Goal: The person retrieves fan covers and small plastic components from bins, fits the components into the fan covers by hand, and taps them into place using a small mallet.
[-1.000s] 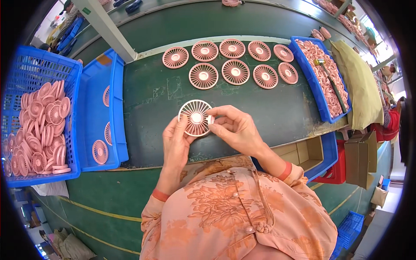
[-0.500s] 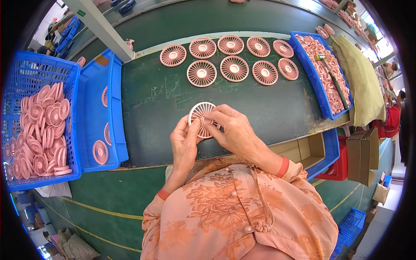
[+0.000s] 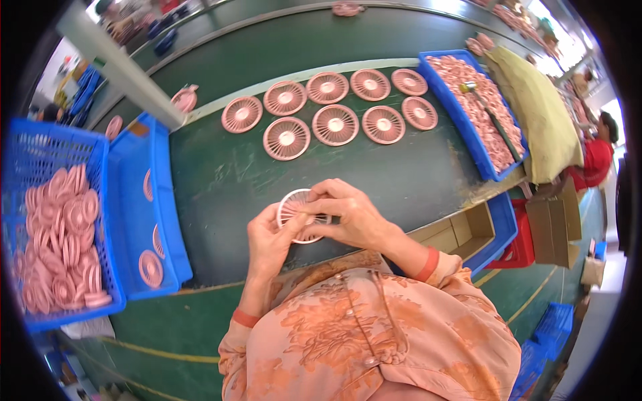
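crates first: well left of the fingers stands one blue plastic mesh crate (image 3: 40,154) heaped with pink round plastic grille discs (image 3: 57,247), too many and too overlapped to count. just right of it, still left of the fingers, lies one shallow blue plastic tray (image 3: 130,167) with four more such discs showing along its walls and floor. the left hand (image 3: 267,244) is closed on the lower left rim of one round pink plastic fan grille (image 3: 294,208), thumb pressed on its face. the right hand (image 3: 351,214) grips the same grille from the right, fingertips (image 3: 313,204) curled over its upper edge. the grille is held just above the dark green table mat (image 3: 221,187), close to the person's chest. beyond the fingers, eight pink slatted grilles (image 3: 334,124) lie flat in two rows, five behind and three in front. right of the fingers sits one long blue plastic bin (image 3: 468,127) filled with small pink parts, uncountable.
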The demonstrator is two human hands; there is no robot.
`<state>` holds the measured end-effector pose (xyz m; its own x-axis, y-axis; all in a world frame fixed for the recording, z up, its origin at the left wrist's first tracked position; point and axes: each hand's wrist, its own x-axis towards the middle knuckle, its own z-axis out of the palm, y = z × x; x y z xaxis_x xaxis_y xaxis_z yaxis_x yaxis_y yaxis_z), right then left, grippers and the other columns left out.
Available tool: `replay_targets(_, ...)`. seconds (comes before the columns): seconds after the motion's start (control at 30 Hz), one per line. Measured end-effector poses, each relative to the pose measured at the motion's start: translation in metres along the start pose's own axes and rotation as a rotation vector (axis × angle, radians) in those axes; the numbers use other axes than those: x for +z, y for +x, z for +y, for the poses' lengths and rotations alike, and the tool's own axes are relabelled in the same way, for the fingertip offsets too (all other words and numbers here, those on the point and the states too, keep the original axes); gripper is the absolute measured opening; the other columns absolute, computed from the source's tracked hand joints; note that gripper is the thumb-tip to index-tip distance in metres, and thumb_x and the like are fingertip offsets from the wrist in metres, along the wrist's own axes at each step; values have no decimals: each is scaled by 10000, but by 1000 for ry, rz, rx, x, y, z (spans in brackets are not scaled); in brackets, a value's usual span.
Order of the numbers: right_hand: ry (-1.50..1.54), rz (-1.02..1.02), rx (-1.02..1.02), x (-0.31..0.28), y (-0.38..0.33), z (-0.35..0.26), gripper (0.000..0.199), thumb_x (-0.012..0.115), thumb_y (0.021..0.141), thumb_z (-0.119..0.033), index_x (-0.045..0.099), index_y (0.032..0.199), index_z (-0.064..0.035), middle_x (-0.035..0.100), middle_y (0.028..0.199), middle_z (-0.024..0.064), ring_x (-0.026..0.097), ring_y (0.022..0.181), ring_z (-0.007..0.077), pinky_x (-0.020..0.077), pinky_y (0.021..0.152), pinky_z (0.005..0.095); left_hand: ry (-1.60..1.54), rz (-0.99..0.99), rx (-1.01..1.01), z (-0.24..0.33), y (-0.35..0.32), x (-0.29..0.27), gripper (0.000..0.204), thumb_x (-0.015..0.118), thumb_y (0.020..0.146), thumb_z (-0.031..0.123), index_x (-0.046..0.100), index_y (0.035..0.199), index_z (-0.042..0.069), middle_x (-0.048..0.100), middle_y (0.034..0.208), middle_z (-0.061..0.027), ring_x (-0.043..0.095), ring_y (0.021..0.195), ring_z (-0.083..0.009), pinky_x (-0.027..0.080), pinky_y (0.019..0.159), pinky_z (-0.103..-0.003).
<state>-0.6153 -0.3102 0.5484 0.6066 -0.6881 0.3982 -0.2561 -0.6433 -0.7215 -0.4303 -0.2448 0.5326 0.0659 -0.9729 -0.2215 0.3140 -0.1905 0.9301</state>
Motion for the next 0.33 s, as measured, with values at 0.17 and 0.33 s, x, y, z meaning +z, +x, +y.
replay_targets(0.17, 117, 186, 96, -18, -11, 17, 476, 832, 800, -159, 689, 1254, -141, 613, 1188, 123, 634, 1076, 288, 536, 913, 390, 338, 129, 236, 22, 19, -6, 177, 711, 927, 43, 660, 1077, -35, 700, 958, -67, 663, 827, -101, 561, 737, -238)
replay_targets(0.33, -376, 547, 81, -89, -22, 49, 390, 775, 832, -98, 692, 1213, -116, 670, 1162, 149, 660, 1062, 304, 543, 941, 414, 295, 234, 381, 23, 36, -28, 180, 711, 932, 53, 658, 1090, -16, 714, 961, -70, 689, 826, -123, 586, 735, -237)
